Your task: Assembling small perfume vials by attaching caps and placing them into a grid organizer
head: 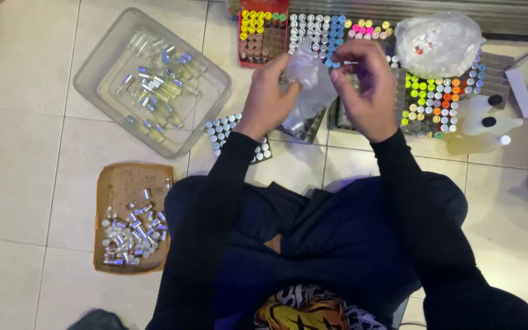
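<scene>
Floor (19, 153): pale tiles, crowded with vial trays at far side.
Clear tub (93, 67): far left, held loose vials.
Plastic bag (310, 85): small, clear, centre, between both hands.
Left hand (268, 98): fingers pinched on bag.
Right hand (368, 85): fingertips closed on bag's top.

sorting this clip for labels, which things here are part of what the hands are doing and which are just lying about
In hand:
left hand and right hand, both gripping the small clear plastic bag

Lying about:
clear tub of vials
cardboard tray of silver caps
trays of coloured-cap vials
tied plastic bag
white squeeze bottles
</scene>
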